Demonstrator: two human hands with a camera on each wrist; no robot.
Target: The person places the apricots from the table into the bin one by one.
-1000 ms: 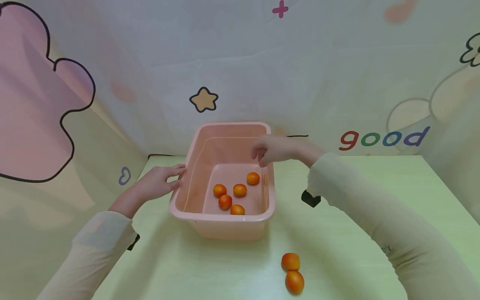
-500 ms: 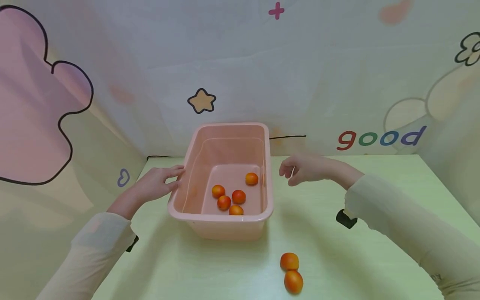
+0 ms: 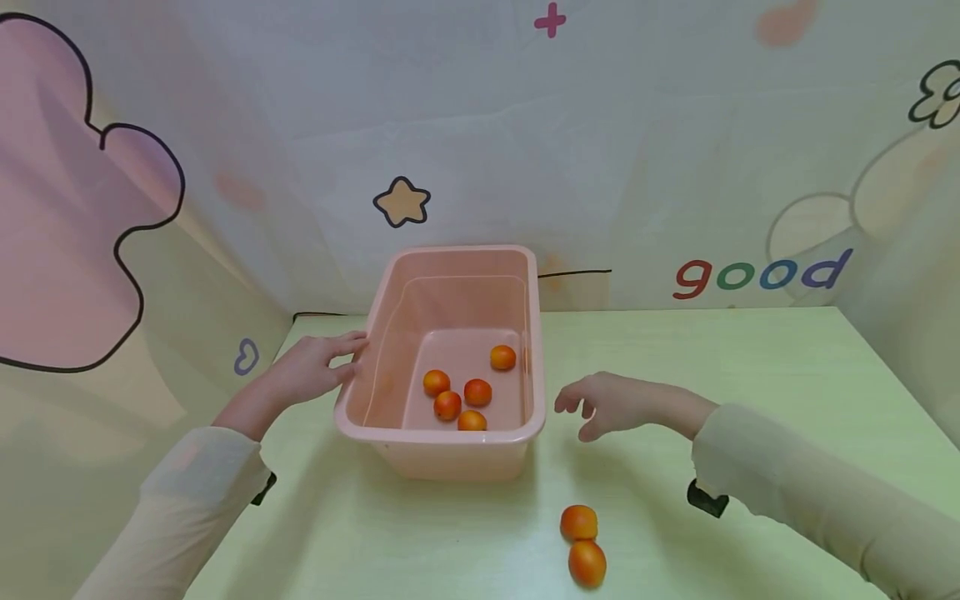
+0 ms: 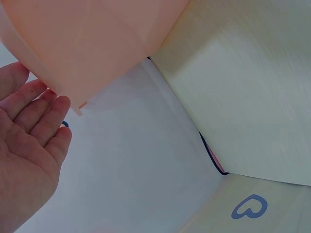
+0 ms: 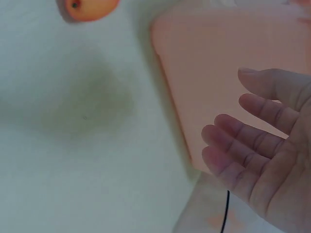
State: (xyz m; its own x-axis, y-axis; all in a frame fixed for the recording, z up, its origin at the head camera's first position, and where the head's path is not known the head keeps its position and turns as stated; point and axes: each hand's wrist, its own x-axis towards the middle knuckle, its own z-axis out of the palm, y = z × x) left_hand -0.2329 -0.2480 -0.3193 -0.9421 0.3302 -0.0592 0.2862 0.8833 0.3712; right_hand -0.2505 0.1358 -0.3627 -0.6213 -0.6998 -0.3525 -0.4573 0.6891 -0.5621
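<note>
Touching tub (image 3: 442, 436) rim: L hand (image 3: 309, 367), fingers extended.
R hand (image 3: 611, 402): holding nothing, loosely spread — just R of tub.
Fruit (image 3: 477, 392): 5 in tub — 2 touching on table (image 3: 750, 367), nr front.

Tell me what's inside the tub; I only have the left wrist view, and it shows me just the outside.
Observer: Five fruits lie on the floor of the tub.
Operator: Any left outside it?
Observer: Yes, two more sit on the table, off the tub's near right corner.
Operator: Is one being carried?
Observer: No, the right hand holds nothing.
</note>
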